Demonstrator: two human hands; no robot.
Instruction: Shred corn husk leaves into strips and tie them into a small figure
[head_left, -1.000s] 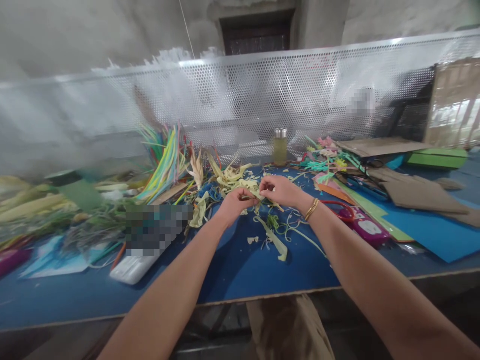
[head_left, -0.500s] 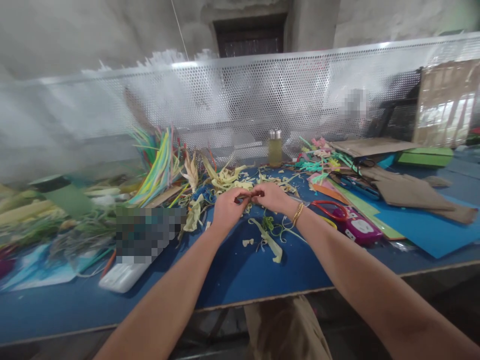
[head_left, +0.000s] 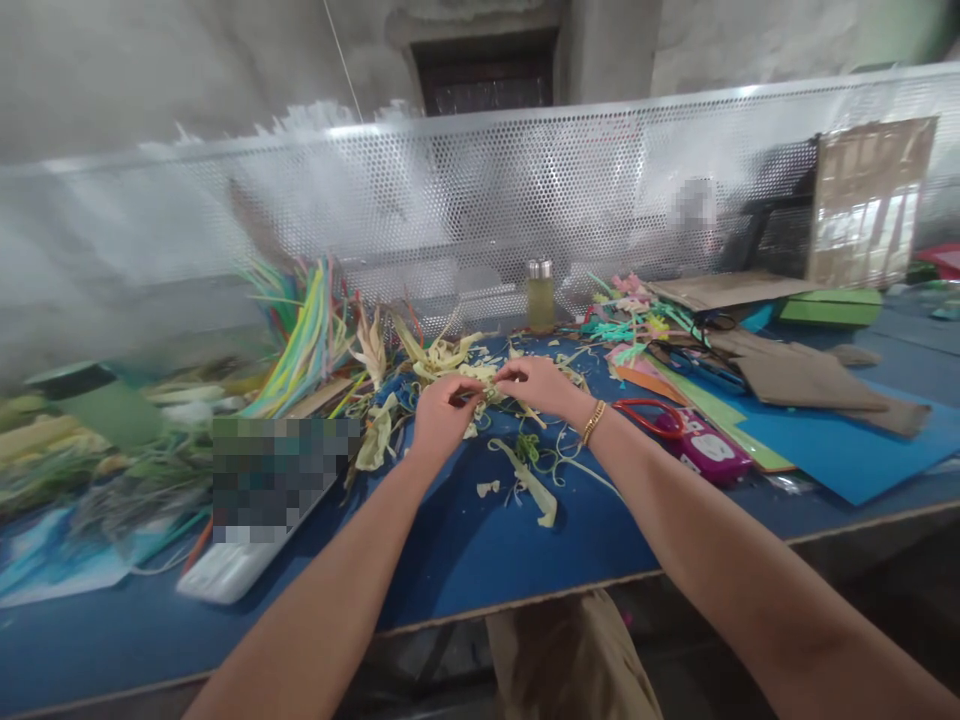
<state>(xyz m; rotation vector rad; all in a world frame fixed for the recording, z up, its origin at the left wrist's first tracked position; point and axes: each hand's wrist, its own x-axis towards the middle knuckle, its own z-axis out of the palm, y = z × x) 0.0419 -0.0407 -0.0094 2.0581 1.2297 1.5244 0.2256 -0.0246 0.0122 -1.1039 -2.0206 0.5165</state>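
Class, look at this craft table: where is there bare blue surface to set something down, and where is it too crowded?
Bare blue table runs along the near edge, between the white case and the pale strip scraps. Another free patch lies near the edge below the red-handled scissors. It is crowded around the left hand and right hand, and by the coloured strips.

This is a craft workshop. A long blue-topped workbench (head_left: 465, 560) fills the lower half of the frame, strewn with pale husk strips (head_left: 442, 355), a fan of coloured strips (head_left: 300, 335) at centre left, red-handled scissors (head_left: 652, 418) and coloured paper sheets (head_left: 832, 450) at right. A perforated metal screen (head_left: 450, 210) runs across the middle, with rough grey plaster walls (head_left: 150, 70) above.
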